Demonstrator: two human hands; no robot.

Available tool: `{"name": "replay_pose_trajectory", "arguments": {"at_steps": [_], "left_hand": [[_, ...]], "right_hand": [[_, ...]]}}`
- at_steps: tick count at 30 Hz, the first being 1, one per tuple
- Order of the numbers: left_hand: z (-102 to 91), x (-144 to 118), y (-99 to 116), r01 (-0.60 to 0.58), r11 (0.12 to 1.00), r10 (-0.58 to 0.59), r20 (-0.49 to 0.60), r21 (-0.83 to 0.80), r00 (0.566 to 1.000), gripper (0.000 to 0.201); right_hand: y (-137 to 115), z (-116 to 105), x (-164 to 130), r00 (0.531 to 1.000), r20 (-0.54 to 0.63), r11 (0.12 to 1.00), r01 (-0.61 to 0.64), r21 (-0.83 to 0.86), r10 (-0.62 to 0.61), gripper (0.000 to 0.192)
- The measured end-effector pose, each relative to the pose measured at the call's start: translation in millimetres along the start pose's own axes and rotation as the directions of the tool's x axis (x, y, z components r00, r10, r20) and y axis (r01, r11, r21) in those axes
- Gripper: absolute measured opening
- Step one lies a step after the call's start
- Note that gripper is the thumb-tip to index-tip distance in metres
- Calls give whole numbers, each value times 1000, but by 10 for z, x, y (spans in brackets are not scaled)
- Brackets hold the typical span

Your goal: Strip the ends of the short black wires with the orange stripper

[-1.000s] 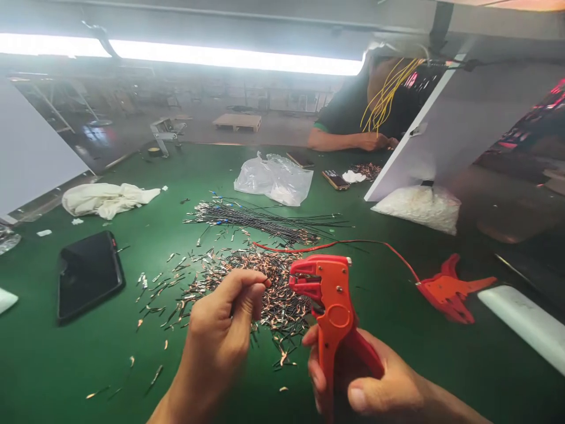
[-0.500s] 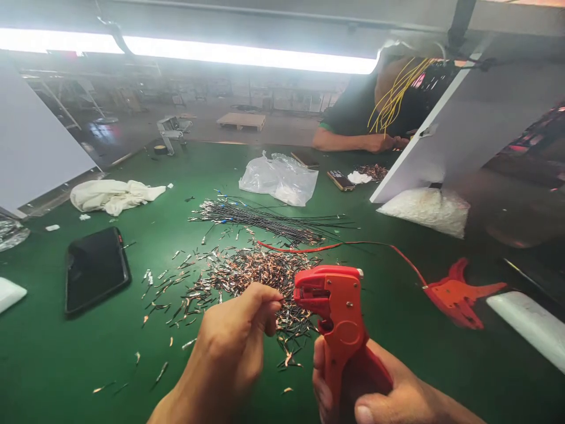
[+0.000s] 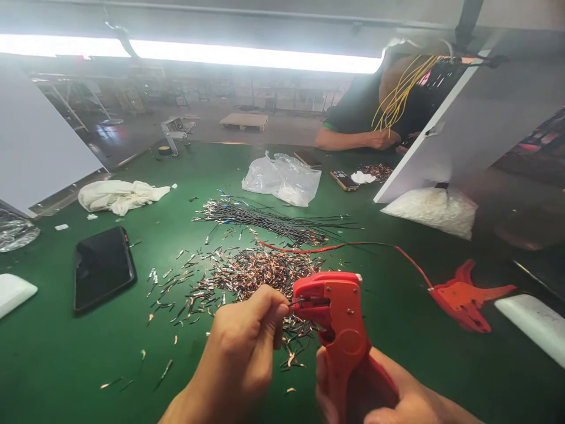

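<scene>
Wire stripper [image 3: 338, 321], orange, is standing upright just in front of the person, gripped at its handles by the right hand [image 3: 388, 394], which is closing around them at the bottom edge of the view. Left hand [image 3: 247, 347], just left of the stripper's head, is pinching a short wire piece [image 3: 296, 304] between thumb and fingertips and feeding its end into the stripper's jaws; the piece is too small to show how deep it is seated.

Judgement: the piece is needing to sit square in the jaws and be held firm while the handles are being squeezed, with fingertips staying clear of the blades.

Beyond the stripper, a heap of cut wire pieces [image 3: 247, 274] is lying on the green table [image 3: 66, 365]; behind that heap a bundle of thin black wires [image 3: 269, 221] and a red wire [image 3: 353, 244] are lying. A second orange tool [image 3: 463, 294] is resting well right of the stripper, a black phone [image 3: 102, 268] well left. Across the table another person's hand [image 3: 382, 140] is working with yellow wires [image 3: 399, 94].
</scene>
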State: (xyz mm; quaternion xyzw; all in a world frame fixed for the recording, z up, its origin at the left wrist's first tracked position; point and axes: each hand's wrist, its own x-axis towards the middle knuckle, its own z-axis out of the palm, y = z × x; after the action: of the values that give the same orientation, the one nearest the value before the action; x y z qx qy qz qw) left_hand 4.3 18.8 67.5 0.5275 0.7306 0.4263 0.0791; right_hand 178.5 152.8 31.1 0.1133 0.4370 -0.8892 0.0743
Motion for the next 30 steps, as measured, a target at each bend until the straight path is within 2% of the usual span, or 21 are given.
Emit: {"name": "replay_pose_trajectory", "arguments": {"at_steps": [6,10,15,21,30], "left_hand": [[9,-8,4,11,998,-8,50,-57,999,26],[-32,25,50,21,998,-16,79,-63,997,26],[-86,12,62,19,998,-11,130,-59,991,27],[-121,22,8,-36,996,47,139,-80,989,28],[-118,29,-43,52,997,-44,148,-54,988,29]], "right_hand": [[3,-36,20,1000,-9,1000,-10,5,10,42],[50,-91,24,999,38,998,39,-42,-38,39],[14,-45,-17,998,-42,998,-54,-45,52,42],[-22,-97,-22,1000,-15,982,3,-191,-6,37],[68,-111,-33,998,-69,969,-10,-245,-7,41]]}}
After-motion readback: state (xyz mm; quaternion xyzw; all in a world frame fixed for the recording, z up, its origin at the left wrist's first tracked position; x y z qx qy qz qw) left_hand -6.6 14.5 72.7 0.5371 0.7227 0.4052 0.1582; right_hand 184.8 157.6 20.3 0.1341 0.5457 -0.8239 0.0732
